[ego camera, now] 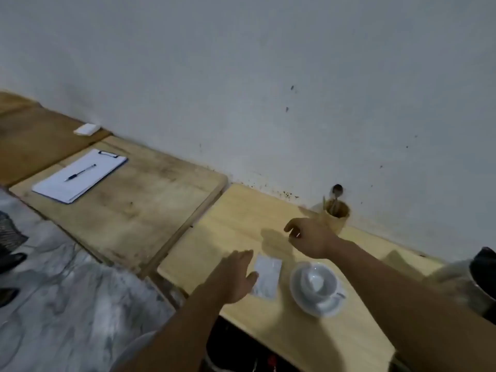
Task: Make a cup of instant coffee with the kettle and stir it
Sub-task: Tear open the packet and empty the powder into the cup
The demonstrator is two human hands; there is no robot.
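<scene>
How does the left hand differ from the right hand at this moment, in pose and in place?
The left hand is flat and open, fingers together, beside the white sachet; the right hand has loosely curled fingers and hangs farther out, near the wooden holder with a spoon. The left hand is low by the table's near edge; the right hand lies beyond the cup. Both hold nothing.

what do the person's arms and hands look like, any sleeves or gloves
Both forearms are bare as far as the picture shows: no sleeves, gloves or watch. The left hand shows nothing worn. The right hand has a small pale glint near one finger, too blurred to identify.
</scene>
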